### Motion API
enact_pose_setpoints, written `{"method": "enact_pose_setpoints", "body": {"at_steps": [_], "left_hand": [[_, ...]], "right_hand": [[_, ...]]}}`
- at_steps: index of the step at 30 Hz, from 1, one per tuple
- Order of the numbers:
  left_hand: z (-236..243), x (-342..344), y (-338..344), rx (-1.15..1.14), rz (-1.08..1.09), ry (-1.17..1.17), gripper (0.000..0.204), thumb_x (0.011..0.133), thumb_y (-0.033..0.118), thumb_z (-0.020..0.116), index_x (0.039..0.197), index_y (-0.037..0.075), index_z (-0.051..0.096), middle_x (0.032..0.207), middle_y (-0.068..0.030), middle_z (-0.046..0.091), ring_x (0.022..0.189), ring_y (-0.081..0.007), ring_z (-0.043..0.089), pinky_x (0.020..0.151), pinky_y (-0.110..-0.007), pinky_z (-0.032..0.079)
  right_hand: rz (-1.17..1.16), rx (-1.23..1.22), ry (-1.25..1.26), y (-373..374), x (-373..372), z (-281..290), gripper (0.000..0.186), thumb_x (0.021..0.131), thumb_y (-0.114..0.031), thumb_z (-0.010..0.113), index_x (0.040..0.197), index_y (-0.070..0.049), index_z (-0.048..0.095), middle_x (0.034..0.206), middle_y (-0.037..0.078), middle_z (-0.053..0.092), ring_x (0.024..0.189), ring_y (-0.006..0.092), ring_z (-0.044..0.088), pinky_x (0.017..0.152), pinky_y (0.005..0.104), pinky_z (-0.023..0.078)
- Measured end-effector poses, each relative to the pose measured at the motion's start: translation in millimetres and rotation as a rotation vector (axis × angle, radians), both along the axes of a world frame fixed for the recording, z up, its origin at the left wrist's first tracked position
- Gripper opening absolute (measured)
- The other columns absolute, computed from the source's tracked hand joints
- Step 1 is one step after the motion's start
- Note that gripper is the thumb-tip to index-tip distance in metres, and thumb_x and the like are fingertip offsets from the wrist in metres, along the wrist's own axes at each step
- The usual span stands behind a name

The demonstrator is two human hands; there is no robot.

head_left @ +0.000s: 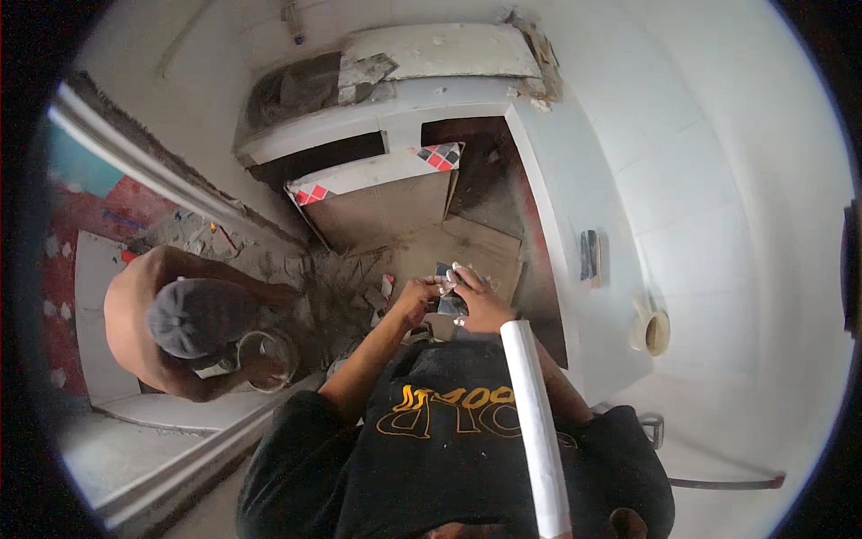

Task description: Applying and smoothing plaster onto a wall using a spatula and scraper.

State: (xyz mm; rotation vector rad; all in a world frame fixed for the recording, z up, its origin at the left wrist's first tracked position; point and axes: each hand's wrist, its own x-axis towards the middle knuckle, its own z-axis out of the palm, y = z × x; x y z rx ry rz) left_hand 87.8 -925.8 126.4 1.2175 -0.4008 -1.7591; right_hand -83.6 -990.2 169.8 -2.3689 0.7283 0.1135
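Observation:
My left hand (417, 301) and my right hand (480, 305) meet at the middle of the view, both closed on a small dark flat piece (450, 302); its exact kind is hard to make out. White residue marks my fingertips. A long white roll or tube (534, 427) lies along my right forearm, over my dark shirt. Below my hands lies a brown board (498, 251) among debris.
Ahead, a white counter (440, 49) has dark openings and a loose tiled panel (373, 207). At left, beyond a doorframe (180, 157), another person (162, 314) bends over a bucket (268, 359). A beige container (651, 332) sits by the right wall.

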Motion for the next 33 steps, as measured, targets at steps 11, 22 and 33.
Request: {"method": "enact_pose_setpoints", "body": {"at_steps": [11, 22, 33], "left_hand": [[20.3, 72.9, -125.9, -0.211, 0.085, -0.287, 0.009, 0.075, 0.002, 0.063, 0.084, 0.001, 0.063, 0.076, -0.0003, 0.061, 0.066, -0.0069, 0.053, 0.061, -0.022, 0.042], [37.5, 121.6, -349.1, -0.133, 0.480, 0.107, 0.048, 0.077, -0.005, 0.057, 0.120, 0.011, 0.043, 0.110, -0.0091, 0.055, 0.090, -0.0180, 0.056, 0.081, -0.030, 0.047], [27.2, 150.8, -431.4, -0.197, 0.367, -0.259, 0.011, 0.075, 0.003, 0.057, 0.084, 0.001, 0.062, 0.072, -0.0002, 0.060, 0.060, -0.0069, 0.051, 0.054, -0.022, 0.040]], "right_hand": [[-0.203, 0.081, -0.004, -169.1, 63.2, 19.5, 0.078, 0.061, -0.025, 0.076, 0.124, -0.004, 0.037, 0.119, 0.020, 0.047, 0.108, 0.0370, 0.047, 0.088, 0.0445, 0.041], [-0.267, 0.323, -0.430, -429.1, 107.9, -1.6, 0.032, 0.070, -0.010, 0.069, 0.095, -0.002, 0.052, 0.077, -0.001, 0.053, 0.071, 0.0086, 0.049, 0.065, 0.0253, 0.042], [-0.332, 0.134, -0.104, -522.8, 156.2, 7.7, 0.043, 0.060, -0.032, 0.079, 0.072, -0.002, 0.050, 0.057, 0.009, 0.049, 0.053, 0.0140, 0.050, 0.049, 0.0304, 0.039]]}}
